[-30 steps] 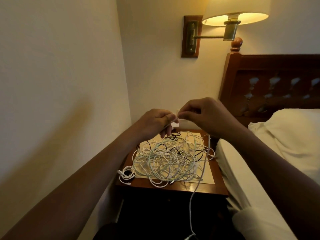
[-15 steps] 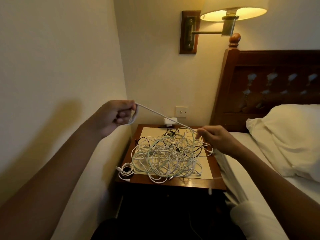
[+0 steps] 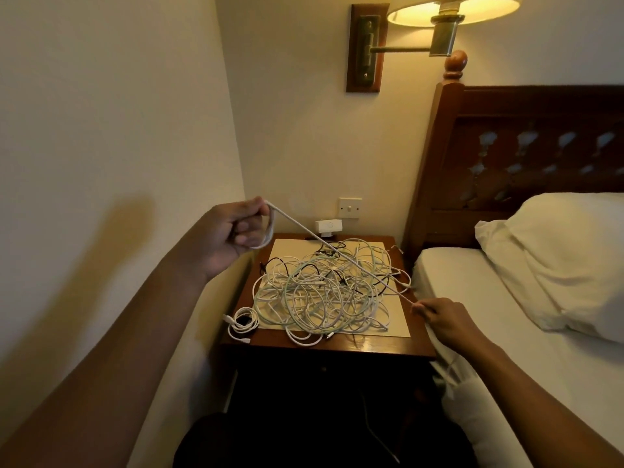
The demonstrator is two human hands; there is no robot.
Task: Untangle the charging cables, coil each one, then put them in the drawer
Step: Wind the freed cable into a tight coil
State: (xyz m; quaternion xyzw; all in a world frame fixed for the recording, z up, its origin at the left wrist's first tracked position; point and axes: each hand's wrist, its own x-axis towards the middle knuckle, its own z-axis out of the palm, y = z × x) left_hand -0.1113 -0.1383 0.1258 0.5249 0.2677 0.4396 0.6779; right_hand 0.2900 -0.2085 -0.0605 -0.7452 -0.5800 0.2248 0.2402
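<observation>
Glossy wooden nightstand [image 3: 371,344]: left hand [image 3: 229,238], right hand [image 3: 445,320] pinch taut white cable [image 3: 305,228].

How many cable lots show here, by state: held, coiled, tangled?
Held: 1, white cable taut between left hand and right hand
Coiled: 1, small coil on nightstand corner
Tangled: 1, cable pile, strands uncountable
Total: 3
</observation>
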